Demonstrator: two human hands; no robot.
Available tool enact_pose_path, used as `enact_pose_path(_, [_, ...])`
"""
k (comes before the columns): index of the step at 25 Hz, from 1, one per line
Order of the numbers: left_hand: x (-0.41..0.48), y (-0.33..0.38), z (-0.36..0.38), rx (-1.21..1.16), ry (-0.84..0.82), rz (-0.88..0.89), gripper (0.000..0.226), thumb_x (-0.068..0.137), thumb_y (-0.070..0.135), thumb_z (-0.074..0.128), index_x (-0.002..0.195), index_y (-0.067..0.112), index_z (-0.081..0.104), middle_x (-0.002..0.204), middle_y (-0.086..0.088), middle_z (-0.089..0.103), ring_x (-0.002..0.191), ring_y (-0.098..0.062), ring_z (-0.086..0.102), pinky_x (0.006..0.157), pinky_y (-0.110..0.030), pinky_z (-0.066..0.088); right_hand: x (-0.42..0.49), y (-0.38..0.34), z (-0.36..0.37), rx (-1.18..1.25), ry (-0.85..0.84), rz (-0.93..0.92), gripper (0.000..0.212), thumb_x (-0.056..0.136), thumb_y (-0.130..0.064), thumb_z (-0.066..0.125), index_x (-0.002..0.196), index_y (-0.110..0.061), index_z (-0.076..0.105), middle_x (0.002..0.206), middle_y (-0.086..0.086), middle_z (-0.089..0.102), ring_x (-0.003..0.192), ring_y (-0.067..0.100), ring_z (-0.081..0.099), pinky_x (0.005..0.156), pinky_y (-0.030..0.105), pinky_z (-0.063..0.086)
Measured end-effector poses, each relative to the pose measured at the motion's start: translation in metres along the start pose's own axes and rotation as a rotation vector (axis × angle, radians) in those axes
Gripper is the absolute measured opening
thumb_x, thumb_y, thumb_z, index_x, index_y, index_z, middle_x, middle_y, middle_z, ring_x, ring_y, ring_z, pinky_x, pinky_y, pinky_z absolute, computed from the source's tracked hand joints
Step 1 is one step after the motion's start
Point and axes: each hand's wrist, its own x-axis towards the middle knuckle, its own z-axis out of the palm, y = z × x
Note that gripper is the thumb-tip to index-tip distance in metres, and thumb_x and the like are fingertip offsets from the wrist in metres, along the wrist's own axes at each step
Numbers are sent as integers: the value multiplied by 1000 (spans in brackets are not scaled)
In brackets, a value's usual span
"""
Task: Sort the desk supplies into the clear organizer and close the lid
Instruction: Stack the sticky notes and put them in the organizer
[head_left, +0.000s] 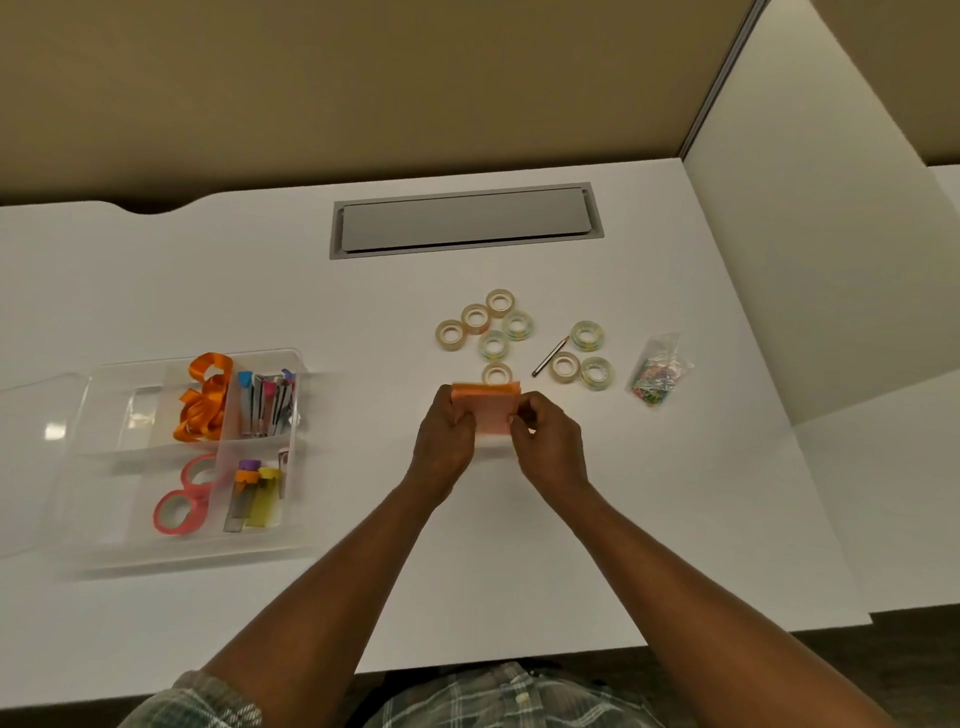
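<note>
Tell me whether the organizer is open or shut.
Open: the lid lies folded out flat to the left of the organizer, leaving its compartments uncovered.

white desk (467, 571) | grey cable hatch (466, 220) | tan wall (363, 78) | white partition (831, 234)

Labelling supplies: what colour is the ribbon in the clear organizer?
Orange ribbon, clearest in the head view.

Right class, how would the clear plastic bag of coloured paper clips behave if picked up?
The clear plastic bag of coloured paper clips looks crinkled, so probably floppy. Its loose clips would likely shift. Lying flat, it shouldn't roll.
</note>
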Motion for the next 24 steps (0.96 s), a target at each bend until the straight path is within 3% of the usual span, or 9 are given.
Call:
enact_pose_path(3, [-7, -13, -7, 182, 120, 145, 20, 93, 5, 46, 102, 20, 53, 89, 4, 63, 80, -16, 57, 63, -21, 43, -6, 5, 10, -14, 0, -94, 17, 91, -6, 60, 104, -14, 67, 99, 0, 71, 94, 16, 66, 81, 26, 53])
enact_pose_path(6, [-14, -27, -6, 254, 118, 128, 20, 93, 4, 47, 108, 17, 54, 94, 1, 66, 84, -20, 61, 62, -20, 40, -12, 16, 20, -129, -80, -89, 19, 93, -10, 58, 108, -15, 67, 102, 1, 71, 95, 20, 65, 81, 33, 54])
enact_pose_path(11, [-19, -35, -3, 278, 154, 147, 14, 97, 11, 47, 108, 18, 52, 91, -1, 66, 79, -20, 59, 58, -15, 38, -10, 16, 26, -194, -54, -119, 18, 95, -13, 50, 106, -17, 64, 100, -1, 69, 91, 19, 63, 76, 34, 53])
enact_pose_path(15, [-19, -39, -2, 321, 111, 112, 13, 96, 8, 45, 106, 13, 52, 85, -2, 63, 76, -23, 58, 61, -25, 37, -11, 19, 25, -256, -119, -97, 20, 97, -14, 45, 106, -17, 63, 99, 0, 69, 90, 21, 63, 77, 37, 54])
enact_pose_path(18, [-19, -38, -5, 295, 136, 105, 11, 96, 9, 47, 103, 13, 55, 81, 2, 62, 72, -20, 55, 58, -25, 36, -11, 16, 25, -235, -92, -116, 16, 97, -14, 46, 101, -15, 62, 94, 0, 68, 86, 22, 62, 73, 36, 51])
enact_pose_path(21, [-21, -35, -17, 254, 162, 112, 16, 97, 15, 49, 108, 13, 60, 88, 4, 65, 74, -14, 56, 57, -20, 37, -10, 9, 28, -188, -74, -109, 12, 95, -13, 50, 99, -15, 60, 88, 1, 68, 81, 24, 62, 66, 32, 43])
enact_pose_path(24, [-20, -33, -39, 236, 195, 55, 20, 96, 14, 50, 112, 11, 61, 92, -1, 67, 77, -17, 58, 62, -26, 41, -9, -6, 38, -164, -77, -93, 17, 96, -14, 50, 107, -13, 63, 93, 6, 71, 84, 25, 64, 67, 31, 44])
